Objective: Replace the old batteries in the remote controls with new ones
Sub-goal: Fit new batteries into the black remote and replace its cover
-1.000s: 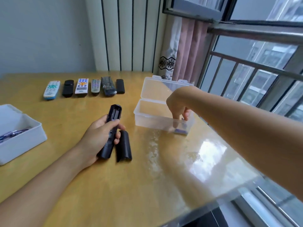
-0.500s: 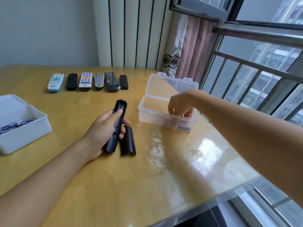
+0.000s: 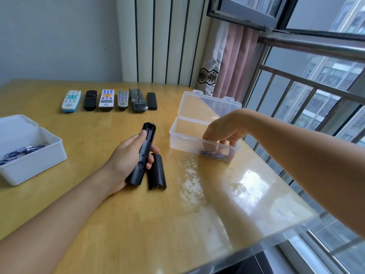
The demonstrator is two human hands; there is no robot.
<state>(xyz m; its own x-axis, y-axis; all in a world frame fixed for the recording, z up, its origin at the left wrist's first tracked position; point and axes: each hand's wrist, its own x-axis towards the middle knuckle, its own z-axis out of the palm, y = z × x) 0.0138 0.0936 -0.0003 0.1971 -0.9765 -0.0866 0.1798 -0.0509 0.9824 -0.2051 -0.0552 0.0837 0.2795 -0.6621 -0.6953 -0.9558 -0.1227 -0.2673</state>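
My left hand (image 3: 126, 155) grips a black remote (image 3: 148, 131) just above the table, its empty battery compartment facing up. The remote's black cover (image 3: 157, 172) lies on the table right beside it. My right hand (image 3: 225, 131) reaches down into a clear plastic box (image 3: 188, 120) whose lid stands up. Its fingers are spread just above two purple batteries (image 3: 212, 154) lying on the box's floor at the near corner. The fingertips show only dimly through the box wall.
A white box (image 3: 41, 159) at the left holds several blue batteries (image 3: 21, 152). Several remotes (image 3: 106, 99) lie in a row at the back of the wooden table. The table's right edge runs along a barred window (image 3: 308, 99).
My right hand has lifted a little inside the clear box, and the batteries now lie free below its fingers. My left hand keeps hold of the remote. The camera has tilted.
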